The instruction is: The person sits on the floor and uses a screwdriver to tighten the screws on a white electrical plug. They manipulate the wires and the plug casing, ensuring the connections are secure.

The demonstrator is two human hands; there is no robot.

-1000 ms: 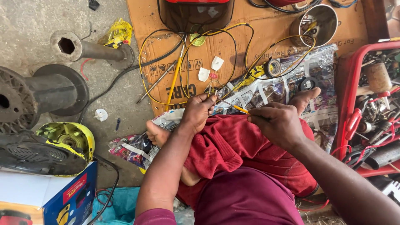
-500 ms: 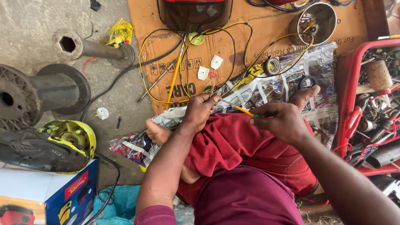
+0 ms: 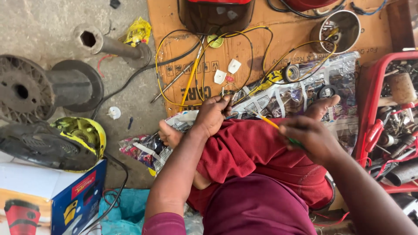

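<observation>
Two hands over the lap, working one yellow wire (image 3: 265,121). Left hand (image 3: 213,114) pinches its far end, fingers closed, probably to keep it taut. Right hand (image 3: 310,137) grips the near end, where it meets something green, closed tight. Knees in red shorts (image 3: 257,150) serve as the rest. Beyond: cardboard sheet (image 3: 270,48) as work mat with looped yellow wires (image 3: 183,65), tape roll (image 3: 291,72), steel bowl (image 3: 342,27). Red tool crate (image 3: 370,100) right, concrete floor (image 3: 39,21) left, outdoors-looking.
</observation>
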